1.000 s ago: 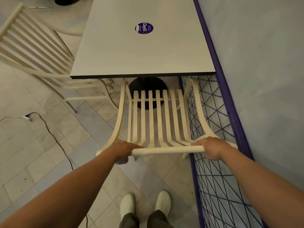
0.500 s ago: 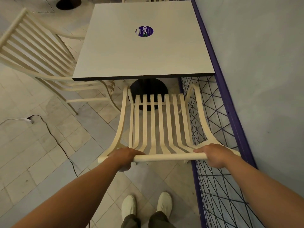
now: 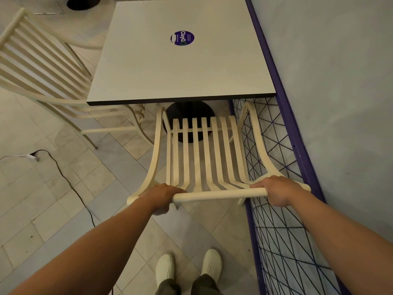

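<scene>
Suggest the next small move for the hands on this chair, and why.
Probably push the chair straight forward under the table: the left hand and right hand grip its top rail, its front just reaches the table edge, and the wire fence runs close alongside.

Probably a café or food court: branded table [image 3: 180, 67], slatted chairs [image 3: 42, 67], tiled floor [image 3: 53, 209].

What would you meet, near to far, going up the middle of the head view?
Shoes → chair rail → table base → table → sticker.
</scene>
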Tool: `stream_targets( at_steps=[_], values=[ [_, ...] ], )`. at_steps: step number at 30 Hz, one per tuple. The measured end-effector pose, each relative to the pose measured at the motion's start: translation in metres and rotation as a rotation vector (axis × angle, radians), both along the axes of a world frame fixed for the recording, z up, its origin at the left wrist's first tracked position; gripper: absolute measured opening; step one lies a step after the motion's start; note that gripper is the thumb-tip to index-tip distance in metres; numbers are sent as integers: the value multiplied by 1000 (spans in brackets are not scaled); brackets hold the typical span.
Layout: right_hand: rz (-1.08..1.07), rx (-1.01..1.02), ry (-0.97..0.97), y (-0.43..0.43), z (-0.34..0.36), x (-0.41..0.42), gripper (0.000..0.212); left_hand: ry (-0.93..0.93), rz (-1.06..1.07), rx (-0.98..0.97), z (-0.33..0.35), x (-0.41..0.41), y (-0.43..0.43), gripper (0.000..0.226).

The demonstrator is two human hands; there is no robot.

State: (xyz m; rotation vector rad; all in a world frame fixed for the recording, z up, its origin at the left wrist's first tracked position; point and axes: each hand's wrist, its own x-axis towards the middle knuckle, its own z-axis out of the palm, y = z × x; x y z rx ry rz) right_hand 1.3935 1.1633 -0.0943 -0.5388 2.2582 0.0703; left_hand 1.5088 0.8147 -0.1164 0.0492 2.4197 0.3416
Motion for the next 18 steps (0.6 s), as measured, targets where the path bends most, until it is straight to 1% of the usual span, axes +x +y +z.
stream_targets(
  at_steps=[11, 18],
  values=[
    [13, 2, 36, -1, 1, 0, 68, 26, -11, -15, -2, -2, 1, 69],
    [13, 7, 46, -2, -3, 4, 72, 28, -16, -34, 0, -2, -2, 69]
  ],
)
